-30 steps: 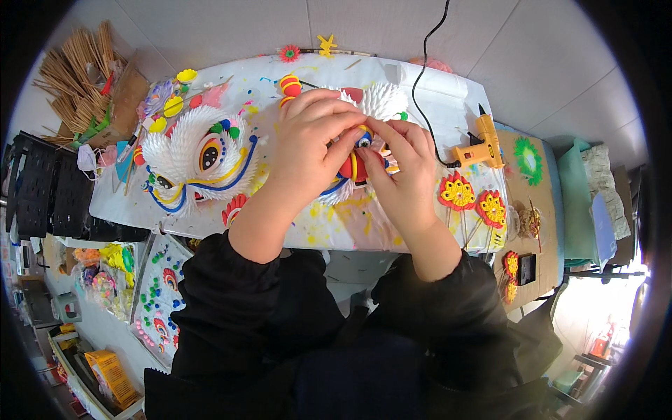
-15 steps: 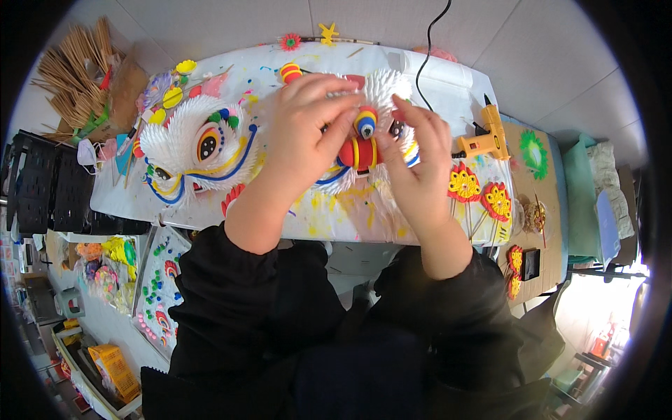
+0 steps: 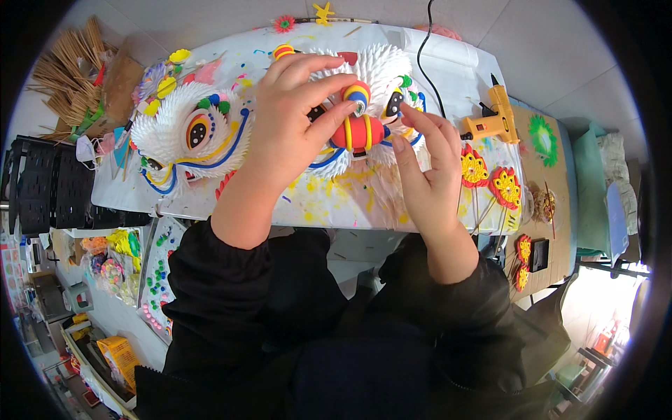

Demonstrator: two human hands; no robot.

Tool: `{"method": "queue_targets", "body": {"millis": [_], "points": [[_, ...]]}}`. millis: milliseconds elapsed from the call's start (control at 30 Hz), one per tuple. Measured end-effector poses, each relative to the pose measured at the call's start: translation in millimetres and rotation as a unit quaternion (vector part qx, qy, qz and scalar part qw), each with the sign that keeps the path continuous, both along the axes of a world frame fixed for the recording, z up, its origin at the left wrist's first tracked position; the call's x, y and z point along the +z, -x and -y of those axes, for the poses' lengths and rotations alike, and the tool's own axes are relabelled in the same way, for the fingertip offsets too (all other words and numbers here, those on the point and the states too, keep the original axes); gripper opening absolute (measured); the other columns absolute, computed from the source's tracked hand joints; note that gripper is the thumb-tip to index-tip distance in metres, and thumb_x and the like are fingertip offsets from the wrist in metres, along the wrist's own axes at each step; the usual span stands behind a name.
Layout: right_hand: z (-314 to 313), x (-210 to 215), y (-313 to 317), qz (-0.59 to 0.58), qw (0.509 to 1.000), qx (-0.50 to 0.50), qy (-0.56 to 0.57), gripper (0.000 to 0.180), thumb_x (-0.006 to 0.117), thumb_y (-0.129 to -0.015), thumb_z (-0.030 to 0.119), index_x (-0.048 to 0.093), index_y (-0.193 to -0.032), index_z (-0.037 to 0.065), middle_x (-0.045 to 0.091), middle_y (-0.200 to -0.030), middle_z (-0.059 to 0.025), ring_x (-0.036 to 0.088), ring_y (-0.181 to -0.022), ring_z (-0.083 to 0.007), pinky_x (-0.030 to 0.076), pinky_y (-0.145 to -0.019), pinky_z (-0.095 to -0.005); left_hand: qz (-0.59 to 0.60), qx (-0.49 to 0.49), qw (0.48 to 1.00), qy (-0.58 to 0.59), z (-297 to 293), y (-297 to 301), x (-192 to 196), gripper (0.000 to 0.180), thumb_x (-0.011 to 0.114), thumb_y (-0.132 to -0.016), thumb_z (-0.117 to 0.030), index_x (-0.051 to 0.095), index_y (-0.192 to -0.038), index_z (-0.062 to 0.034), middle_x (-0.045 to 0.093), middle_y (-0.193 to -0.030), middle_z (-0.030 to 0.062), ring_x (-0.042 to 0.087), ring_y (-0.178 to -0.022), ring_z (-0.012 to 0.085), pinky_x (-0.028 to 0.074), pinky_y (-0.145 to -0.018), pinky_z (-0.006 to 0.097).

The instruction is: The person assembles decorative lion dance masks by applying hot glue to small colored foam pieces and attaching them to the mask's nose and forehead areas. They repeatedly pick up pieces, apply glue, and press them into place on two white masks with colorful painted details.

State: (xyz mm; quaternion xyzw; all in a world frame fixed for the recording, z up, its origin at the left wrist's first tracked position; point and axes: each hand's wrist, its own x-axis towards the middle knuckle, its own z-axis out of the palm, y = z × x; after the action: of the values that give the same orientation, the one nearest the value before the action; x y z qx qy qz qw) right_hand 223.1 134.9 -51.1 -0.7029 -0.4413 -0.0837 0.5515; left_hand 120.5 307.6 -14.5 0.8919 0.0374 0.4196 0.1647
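Ornament (image 3: pixel 357 95) now farther from right hand (image 3: pixel 435 164)

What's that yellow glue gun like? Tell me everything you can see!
The glue gun looks like yellow-orange plastic, with a pointed black nozzle and a small black part jutting out. It lies on its side on the white-covered table, near the right edge, nozzle toward the wall, handle pointing left. The right hand isn't touching it.

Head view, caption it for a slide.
Left hand at a rounded, striped red, yellow and blue ornament, right hand open nearby, over a white, feathery animal face.
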Motion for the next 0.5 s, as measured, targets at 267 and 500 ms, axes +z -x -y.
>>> {"method": "queue_targets", "body": {"millis": [267,500], "points": [[-28.6,19.8,-19.1,0.147,0.989,0.023,0.011,0.032,0.072,-0.080,0.007,0.071,-0.111,0.008,0.060,-0.098,-0.0081,0.053,-0.094,-0.0270,0.045,-0.081,-0.0355,0.038,0.002,0.999,0.013,-6.8,0.4,-7.1,0.027,0.077,-0.073,-0.010,0.075,-0.100,-0.0112,0.066,-0.112,0.0042,0.057,-0.104,0.0282,0.046,-0.086,0.038],[-36.0,24.6,-25.6,0.167,0.984,0.041,0.047,0.029,0.075,-0.077,0.008,0.074,-0.106,0.012,0.061,-0.098,-0.0048,0.052,-0.095,-0.0235,0.045,-0.081,-0.0337,-0.004,0.007,1.000,0.019,-9.8,12.9,-6.4,0.027,0.073,-0.078,-0.005,0.075,-0.104,-0.0104,0.064,-0.115,0.0031,0.055,-0.106,0.0218,0.040,-0.094,0.034]]}}
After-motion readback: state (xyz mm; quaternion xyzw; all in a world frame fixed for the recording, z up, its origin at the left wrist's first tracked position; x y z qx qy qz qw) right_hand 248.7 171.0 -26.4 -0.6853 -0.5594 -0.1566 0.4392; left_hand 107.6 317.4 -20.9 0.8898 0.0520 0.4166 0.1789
